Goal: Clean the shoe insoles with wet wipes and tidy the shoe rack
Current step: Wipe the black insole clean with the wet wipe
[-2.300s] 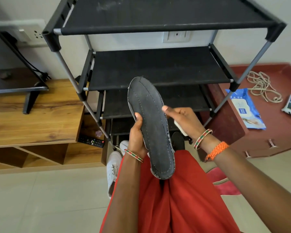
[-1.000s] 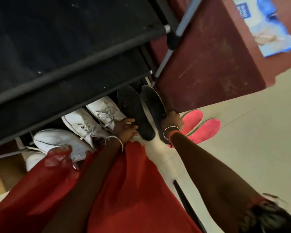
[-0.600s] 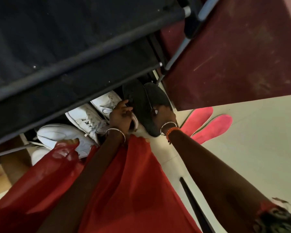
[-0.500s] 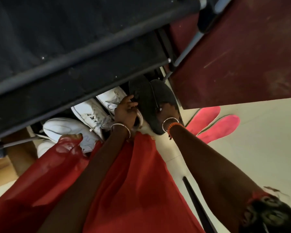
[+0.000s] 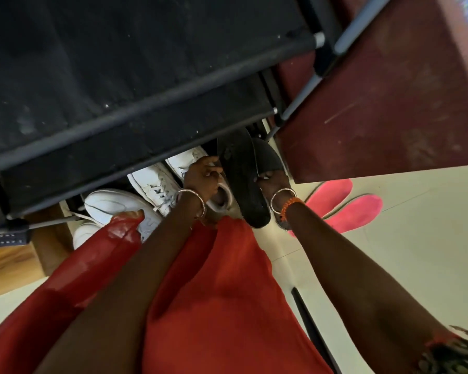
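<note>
Both hands sit low by the shoe rack (image 5: 146, 109) — my left hand (image 5: 201, 176) curls on a white sneaker (image 5: 222, 197), right hand (image 5: 272, 182) grips a dark insole (image 5: 241, 179).

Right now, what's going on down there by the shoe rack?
A person in red clothing is bent over the bottom of the black shoe rack. The left hand grips the opening of a white sneaker, while the right hand holds a dark insole beside it. A second dark insole lies just behind. More white sneakers sit under the rack, and two pink insoles lie on the floor to the right.
</note>
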The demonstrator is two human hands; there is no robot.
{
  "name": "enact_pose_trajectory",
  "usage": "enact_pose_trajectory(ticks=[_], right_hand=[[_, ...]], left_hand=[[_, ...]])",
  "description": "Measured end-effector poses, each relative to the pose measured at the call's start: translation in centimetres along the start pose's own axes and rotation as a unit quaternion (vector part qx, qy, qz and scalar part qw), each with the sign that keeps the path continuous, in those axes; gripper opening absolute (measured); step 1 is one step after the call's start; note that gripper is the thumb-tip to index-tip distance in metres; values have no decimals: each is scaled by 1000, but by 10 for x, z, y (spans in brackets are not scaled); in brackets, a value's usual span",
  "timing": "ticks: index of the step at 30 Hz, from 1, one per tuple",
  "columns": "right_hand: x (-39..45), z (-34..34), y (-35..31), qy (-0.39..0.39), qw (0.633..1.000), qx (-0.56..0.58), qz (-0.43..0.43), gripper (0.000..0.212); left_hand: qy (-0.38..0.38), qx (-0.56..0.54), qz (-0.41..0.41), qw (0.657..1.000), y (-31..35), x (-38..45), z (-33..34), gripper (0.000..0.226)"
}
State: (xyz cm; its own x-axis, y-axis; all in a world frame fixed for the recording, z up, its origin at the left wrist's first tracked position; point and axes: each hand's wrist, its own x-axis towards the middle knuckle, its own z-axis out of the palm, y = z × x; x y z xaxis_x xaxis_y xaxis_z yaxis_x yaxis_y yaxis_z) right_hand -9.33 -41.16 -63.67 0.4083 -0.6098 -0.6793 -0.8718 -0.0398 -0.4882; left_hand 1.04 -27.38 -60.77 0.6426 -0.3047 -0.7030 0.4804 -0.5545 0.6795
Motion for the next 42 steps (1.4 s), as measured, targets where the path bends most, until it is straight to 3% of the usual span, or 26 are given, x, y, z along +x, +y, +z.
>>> enact_pose_trajectory(ticks=[5,12,16,18,20,22,24,27,32,38,42], right_hand=[[-58,-56,-28,-11,997,35,-70,11],[-159,-143,-59,-64,994,51,-67,18],[-216,-168,-80,-31,992,20,-117,26],[-242,-174,-90,-12,989,8,-147,26],[-271,-177,-100,-7,983,17,-185,17],[-297,-175,-111,-3,975,49,-215,9],[-325,-168,-122,6,965,87,-249,14],[-359,-145,-138,16,947,158,-279,18],[-384,-102,-177,16,919,241,-313,23],[-382,-76,-218,41,909,227,-346,8],[-370,-64,-229,7,906,217,-362,7]], left_hand=[[5,61,-9,998,47,-25,-18,27],[-8,-155,-27,987,114,-128,-10,25],[63,-236,32,969,116,-188,-11,12],[98,-282,64,952,112,-213,-21,30],[112,-311,84,940,109,-243,-35,27],[71,-343,94,932,108,-275,-47,20],[15,-354,113,928,105,-307,-62,14],[-41,-394,133,909,97,-347,-82,20],[-146,-557,191,795,78,-378,-106,45],[-144,-554,221,789,79,-378,-121,50],[-134,-591,215,766,79,-366,-127,73]])
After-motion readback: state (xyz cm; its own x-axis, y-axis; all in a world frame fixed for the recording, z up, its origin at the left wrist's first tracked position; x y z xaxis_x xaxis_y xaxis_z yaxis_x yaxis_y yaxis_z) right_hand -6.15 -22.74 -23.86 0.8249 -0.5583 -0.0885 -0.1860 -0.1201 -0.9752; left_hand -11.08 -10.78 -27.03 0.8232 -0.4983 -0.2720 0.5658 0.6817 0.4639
